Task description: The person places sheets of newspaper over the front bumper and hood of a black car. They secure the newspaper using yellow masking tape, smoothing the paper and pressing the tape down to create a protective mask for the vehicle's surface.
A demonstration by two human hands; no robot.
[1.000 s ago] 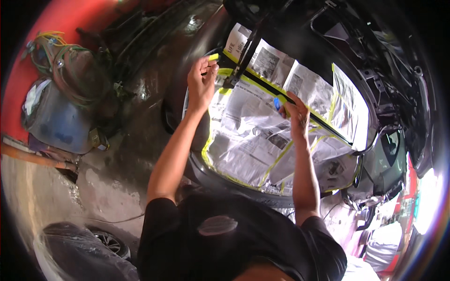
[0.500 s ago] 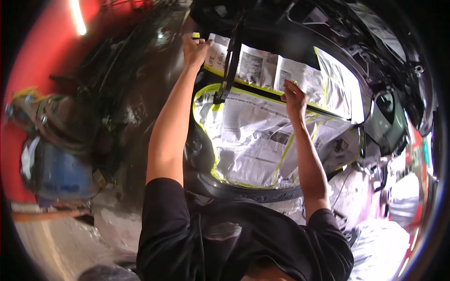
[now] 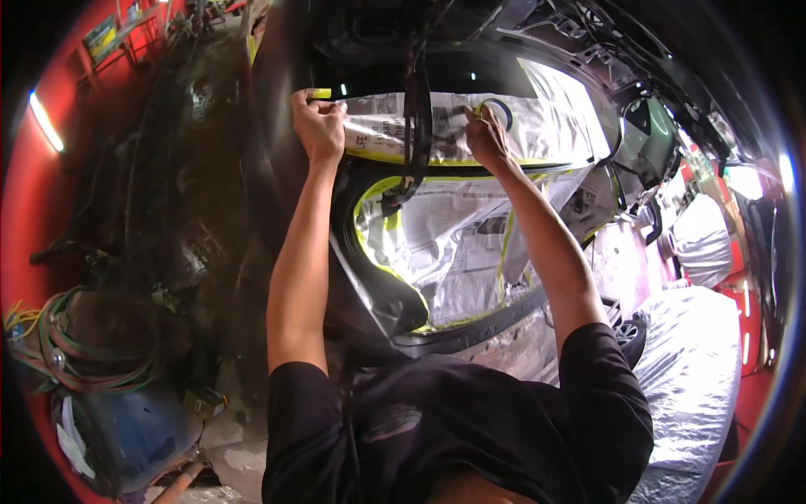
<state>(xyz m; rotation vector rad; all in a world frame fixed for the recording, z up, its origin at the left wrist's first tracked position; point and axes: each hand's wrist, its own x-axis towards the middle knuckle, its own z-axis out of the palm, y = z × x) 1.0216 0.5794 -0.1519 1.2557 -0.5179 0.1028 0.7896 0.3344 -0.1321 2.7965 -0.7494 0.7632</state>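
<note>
My left hand [image 3: 319, 130] is closed at the left end of a newspaper sheet [image 3: 449, 149], with a short piece of yellow masking tape [image 3: 321, 93] at its fingertips. A roll of masking tape [image 3: 509, 115] shows at the fingers of my right hand [image 3: 489, 139], which are closed on it above the same sheet. Yellow tape runs along the sheet's lower edge on the dark car body [image 3: 369, 307]. Below, more newspaper [image 3: 445, 244] covers an opening, bordered by yellow tape. A dark strap [image 3: 422, 118] hangs in front of the paper, between my hands.
Coiled hoses [image 3: 88, 357] lie over a blue container [image 3: 134, 428] at the lower left. A silvery cover [image 3: 693, 378] drapes something large at the right, beside a wheel [image 3: 628, 336]. Red walls stand on both sides.
The view has shifted. My right hand has come closer to my left along the newspaper, and the tape roll now shows. My left hand remains at the sheet's left end.
</note>
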